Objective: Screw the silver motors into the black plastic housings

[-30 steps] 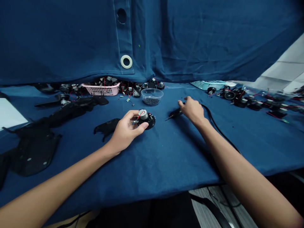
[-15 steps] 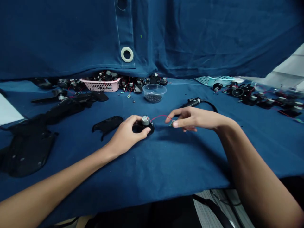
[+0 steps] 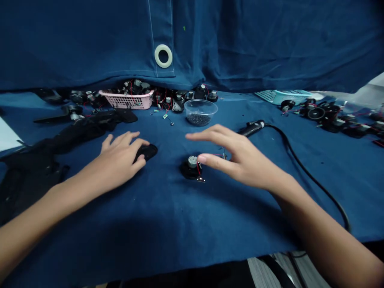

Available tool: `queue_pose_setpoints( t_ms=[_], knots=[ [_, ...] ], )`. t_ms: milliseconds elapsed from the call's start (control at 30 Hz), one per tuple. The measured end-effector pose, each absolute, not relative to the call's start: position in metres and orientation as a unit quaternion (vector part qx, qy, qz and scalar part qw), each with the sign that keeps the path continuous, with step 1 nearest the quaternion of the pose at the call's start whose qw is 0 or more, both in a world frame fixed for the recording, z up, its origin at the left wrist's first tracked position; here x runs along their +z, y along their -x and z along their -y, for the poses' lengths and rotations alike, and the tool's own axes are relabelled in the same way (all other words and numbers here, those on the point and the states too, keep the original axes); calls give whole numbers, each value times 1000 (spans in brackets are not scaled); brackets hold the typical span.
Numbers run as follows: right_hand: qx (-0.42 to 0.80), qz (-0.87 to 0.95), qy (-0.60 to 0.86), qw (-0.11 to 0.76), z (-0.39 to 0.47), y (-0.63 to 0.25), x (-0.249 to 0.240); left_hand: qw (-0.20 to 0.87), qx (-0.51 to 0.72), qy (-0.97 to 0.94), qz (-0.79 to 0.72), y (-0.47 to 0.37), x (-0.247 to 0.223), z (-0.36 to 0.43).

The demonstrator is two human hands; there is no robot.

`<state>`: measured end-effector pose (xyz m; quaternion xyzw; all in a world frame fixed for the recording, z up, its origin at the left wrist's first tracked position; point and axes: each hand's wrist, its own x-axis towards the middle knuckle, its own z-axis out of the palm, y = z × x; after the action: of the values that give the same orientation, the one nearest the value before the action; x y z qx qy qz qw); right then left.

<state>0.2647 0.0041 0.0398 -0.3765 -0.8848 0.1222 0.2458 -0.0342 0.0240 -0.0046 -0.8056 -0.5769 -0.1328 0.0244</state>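
Observation:
A small motor (image 3: pixel 192 161) on a round black base (image 3: pixel 189 172) stands on the blue cloth, with red wires and a small circuit board (image 3: pixel 201 180) beside it. My right hand (image 3: pixel 237 158) hovers just right of the motor, thumb and fingers spread; it holds nothing I can see. My left hand (image 3: pixel 121 156) is over a black plastic cover (image 3: pixel 149 151), fingers apart, and hides much of it. Whether the fingers touch the cover I cannot tell.
A clear bowl (image 3: pixel 200 114) of small dark screws stands ahead. Right of it lies a black corded tool (image 3: pixel 252 128). A pink basket (image 3: pixel 129 100), a teal basket (image 3: pixel 282 97) and several motor assemblies line the back. Black plastic parts (image 3: pixel 33 172) lie at left.
My left hand has let go of the motor assembly and moved left to the black cover. My right hand has released the wired circuit board and opened. The view has shifted slightly.

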Motion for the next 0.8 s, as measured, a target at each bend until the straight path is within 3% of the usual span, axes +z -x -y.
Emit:
queue_pose_setpoints(
  t_ms=[67,233,333,500,633,800],
  knots=[
    [178,896,338,226,-5,-254,35,-34,-62,810,582,47,-10,-32],
    [239,884,344,209,-14,-256,23,-10,-33,793,608,47,-10,-31],
    [243,866,377,221,-16,-261,22,-50,-11,795,605,40,-4,-25],
    [238,876,371,198,-16,-263,23,-96,-58,871,479,37,8,-18],
    [218,878,364,220,-17,-261,19,-147,37,911,383,36,16,-15],
    [285,794,444,301,-20,-252,5,-58,16,914,402,26,7,-13]
  ],
)
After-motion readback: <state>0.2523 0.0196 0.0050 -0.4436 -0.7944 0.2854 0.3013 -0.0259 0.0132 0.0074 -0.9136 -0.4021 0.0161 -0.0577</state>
